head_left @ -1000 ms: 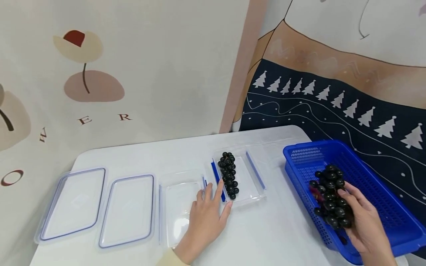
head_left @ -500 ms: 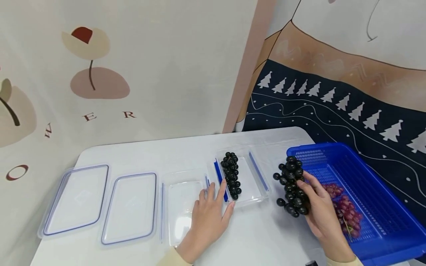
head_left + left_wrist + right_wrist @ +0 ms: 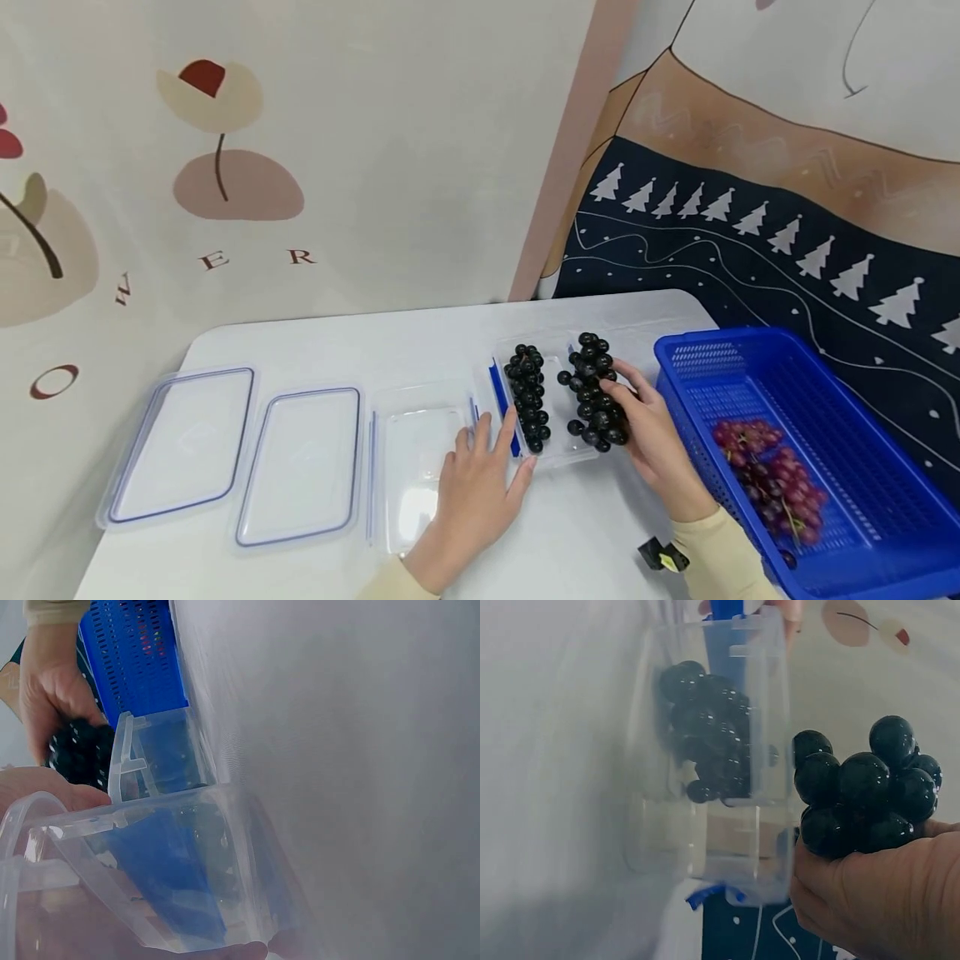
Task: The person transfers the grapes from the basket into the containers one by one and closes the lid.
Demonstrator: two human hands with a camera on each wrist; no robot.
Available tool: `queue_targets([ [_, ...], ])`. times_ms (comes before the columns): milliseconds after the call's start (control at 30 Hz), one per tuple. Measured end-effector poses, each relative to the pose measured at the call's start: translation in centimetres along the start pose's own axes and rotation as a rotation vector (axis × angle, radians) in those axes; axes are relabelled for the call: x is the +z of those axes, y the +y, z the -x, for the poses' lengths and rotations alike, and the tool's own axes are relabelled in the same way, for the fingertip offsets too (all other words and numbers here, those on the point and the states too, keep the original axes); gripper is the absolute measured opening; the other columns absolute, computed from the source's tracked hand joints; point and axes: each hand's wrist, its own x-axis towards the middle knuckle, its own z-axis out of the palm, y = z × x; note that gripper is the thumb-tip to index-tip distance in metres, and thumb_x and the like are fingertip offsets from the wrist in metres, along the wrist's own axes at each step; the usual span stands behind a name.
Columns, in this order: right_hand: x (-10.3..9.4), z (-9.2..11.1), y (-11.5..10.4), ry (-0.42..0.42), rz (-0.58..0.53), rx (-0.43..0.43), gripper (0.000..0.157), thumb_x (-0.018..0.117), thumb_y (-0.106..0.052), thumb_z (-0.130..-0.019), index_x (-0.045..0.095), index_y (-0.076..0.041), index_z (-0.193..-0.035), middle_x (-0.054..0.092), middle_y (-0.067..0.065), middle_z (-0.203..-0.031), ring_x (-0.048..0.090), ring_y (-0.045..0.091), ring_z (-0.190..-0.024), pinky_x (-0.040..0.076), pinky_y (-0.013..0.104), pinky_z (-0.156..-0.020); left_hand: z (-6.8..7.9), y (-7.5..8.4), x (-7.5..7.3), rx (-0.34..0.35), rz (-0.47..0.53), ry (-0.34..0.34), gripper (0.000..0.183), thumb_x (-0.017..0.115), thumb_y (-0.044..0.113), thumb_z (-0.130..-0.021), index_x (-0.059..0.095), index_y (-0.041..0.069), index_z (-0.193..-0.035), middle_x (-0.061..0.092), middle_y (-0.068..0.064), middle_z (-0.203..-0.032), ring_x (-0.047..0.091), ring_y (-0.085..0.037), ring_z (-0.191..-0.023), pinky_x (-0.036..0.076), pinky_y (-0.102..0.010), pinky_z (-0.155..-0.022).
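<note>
My right hand [image 3: 660, 442] grips a bunch of black grapes [image 3: 596, 392] over the right side of a clear plastic container [image 3: 573, 457]. Close up in the right wrist view, the held grapes [image 3: 862, 780] are beside the container's wall [image 3: 772, 825]. Another bunch of black grapes [image 3: 531, 400] lies lengthwise along that container's left side. My left hand [image 3: 476, 487] has its fingers spread, with the fingertips at the container's left edge. Part of this hand overlaps a second clear container [image 3: 408, 425], which holds nothing visible.
A blue perforated basket [image 3: 892, 467] with red grapes [image 3: 798, 492] stands at the right, beside my right forearm. Two clear lids with blue seals, a left one [image 3: 176, 454] and a nearer one [image 3: 300, 467], lie at the left. A small black object [image 3: 663, 556] is by my right sleeve.
My right hand has lifted the black grapes out of the blue basket and carried them left over the container, uncovering red grapes in the basket. My left hand stays by the containers.
</note>
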Motion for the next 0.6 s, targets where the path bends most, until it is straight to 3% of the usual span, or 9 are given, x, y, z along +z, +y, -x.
queue_targets([
  [200,1.3,-1.4,0.7,-0.047,0.027,-0.029,0.053,0.059,-0.009,-0.11,0.044,-0.005,-0.161,0.067,0.001,-0.116,0.069,0.011,-0.097,0.059,0.027,-0.083,0.1,0.1,0.0,0.016,-0.021,0.014,0.072,0.058,0.051,-0.111,0.043,0.011,-0.168,0.05,-0.03,-0.156,0.055,-0.057,-0.13,0.056,-0.065,-0.094],
  [333,1.9,-1.9,0.9,-0.08,0.094,-0.031,0.059,0.06,-0.01,-0.109,0.041,-0.005,-0.165,0.06,0.009,-0.129,0.065,0.01,-0.104,0.056,0.023,-0.086,0.1,0.1,0.0,0.027,-0.044,0.021,0.071,0.058,0.05,-0.111,0.044,0.01,-0.168,0.051,-0.03,-0.155,0.057,-0.055,-0.129,0.057,-0.062,-0.091],
  [433,2.3,-2.2,1.0,-0.1,0.18,-0.019,0.062,0.062,-0.013,-0.109,0.041,-0.008,-0.167,0.051,0.015,-0.138,0.057,0.013,-0.106,0.049,0.021,-0.075,0.2,0.1,0.0,0.027,-0.047,0.017,0.071,0.059,0.05,-0.111,0.044,0.01,-0.168,0.052,-0.03,-0.154,0.057,-0.055,-0.128,0.057,-0.062,-0.091],
  [500,2.6,-2.3,1.1,-0.116,0.247,-0.02,0.063,0.064,-0.015,-0.108,0.041,-0.009,-0.167,0.047,0.018,-0.143,0.055,0.018,-0.114,0.046,0.024,-0.081,0.2,0.1,0.0,0.025,-0.045,0.017,0.072,0.058,0.051,-0.111,0.043,0.01,-0.168,0.052,-0.03,-0.154,0.057,-0.054,-0.129,0.057,-0.062,-0.091],
  [600,2.9,-2.6,1.1,-0.152,0.331,-0.023,0.067,0.065,-0.019,-0.108,0.038,-0.007,-0.168,0.042,0.023,-0.152,0.048,0.033,-0.133,0.047,0.039,-0.102,0.2,0.0,0.0,0.023,-0.04,0.022,0.072,0.058,0.052,-0.111,0.043,0.011,-0.168,0.052,-0.03,-0.155,0.057,-0.054,-0.129,0.057,-0.063,-0.091],
])
